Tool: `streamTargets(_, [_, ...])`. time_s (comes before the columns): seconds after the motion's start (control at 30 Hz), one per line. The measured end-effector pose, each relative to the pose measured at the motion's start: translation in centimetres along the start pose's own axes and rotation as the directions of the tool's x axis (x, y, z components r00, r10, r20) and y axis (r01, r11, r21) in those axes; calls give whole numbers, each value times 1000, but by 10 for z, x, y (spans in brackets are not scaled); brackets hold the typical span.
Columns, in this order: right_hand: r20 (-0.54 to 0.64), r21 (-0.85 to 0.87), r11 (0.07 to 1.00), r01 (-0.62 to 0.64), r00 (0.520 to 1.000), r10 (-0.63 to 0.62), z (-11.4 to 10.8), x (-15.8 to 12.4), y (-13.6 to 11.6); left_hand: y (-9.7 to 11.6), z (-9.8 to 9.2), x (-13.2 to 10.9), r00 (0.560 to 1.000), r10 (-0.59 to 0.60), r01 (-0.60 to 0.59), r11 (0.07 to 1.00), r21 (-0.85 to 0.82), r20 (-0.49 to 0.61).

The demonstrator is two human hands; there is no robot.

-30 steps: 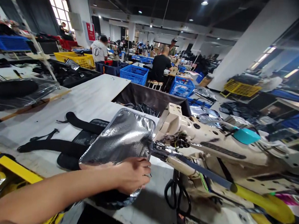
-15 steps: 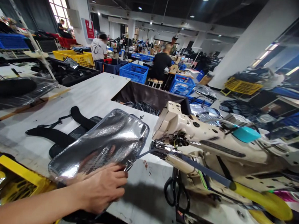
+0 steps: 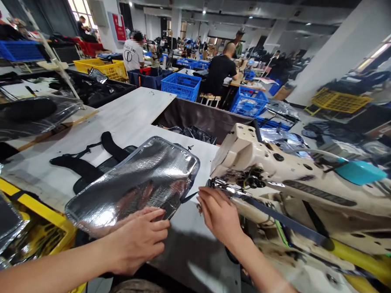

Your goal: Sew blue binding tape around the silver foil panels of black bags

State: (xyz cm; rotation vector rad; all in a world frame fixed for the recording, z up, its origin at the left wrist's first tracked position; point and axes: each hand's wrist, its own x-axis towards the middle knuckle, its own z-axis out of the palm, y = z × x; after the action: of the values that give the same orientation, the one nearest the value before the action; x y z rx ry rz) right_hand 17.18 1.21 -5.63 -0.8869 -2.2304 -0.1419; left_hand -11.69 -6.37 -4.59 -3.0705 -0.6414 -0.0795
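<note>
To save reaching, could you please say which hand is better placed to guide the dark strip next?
Probably the right hand: it is at the strip, while the left hand is on the silver panel.

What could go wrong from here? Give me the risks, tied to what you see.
The right hand is close to the sewing machine, so fingers might get hurt if it ran now.

The dark strip runs from the silver panel toward the machine; a tug on the panel, where the left hand is, could pull or twist it.

The black straps stick out beyond the panel's far side and might snag if it is dragged.
</note>
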Motion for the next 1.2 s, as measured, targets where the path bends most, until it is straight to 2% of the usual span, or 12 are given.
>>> streamTargets(0.07, [63, -24, 1000, -3, 998, 5, 19, 13, 2, -4, 2, -2, 1000, -6, 6, 1000, 13, 16])
streamTargets(0.17, [242, -107, 994, -27, 969, 53, 35, 25, 7, -10, 5, -5, 1000, -20, 20, 1000, 13, 14])
streamTargets(0.3, [434, -151, 986, -64, 892, 125, 32, 28, 12, -16, 9, -4, 999, -25, 25, 999, 24, -21])
streamTargets(0.43, [525, -77, 996, -52, 847, 85, 27, 29, 15, -18, 11, 0, 999, -9, 10, 999, 43, -37])
streamTargets(0.73, [495, -57, 998, 32, 869, 0, 37, 29, 14, -17, 15, 6, 1000, -3, 4, 1000, 22, -12])
streamTargets(0.9, [434, -49, 993, 104, 898, -73, 43, 28, 13, -16, 10, 14, 1000, 3, -3, 1000, 24, 13])
streamTargets(1.07, [375, -65, 994, 92, 925, -61, 44, 26, 12, -21, 7, 27, 994, 98, -100, 995, 29, 56])
streamTargets(1.2, [384, -24, 995, 96, 920, -79, 42, 24, 13, -25, 20, 30, 988, 141, -144, 988, 55, 61])
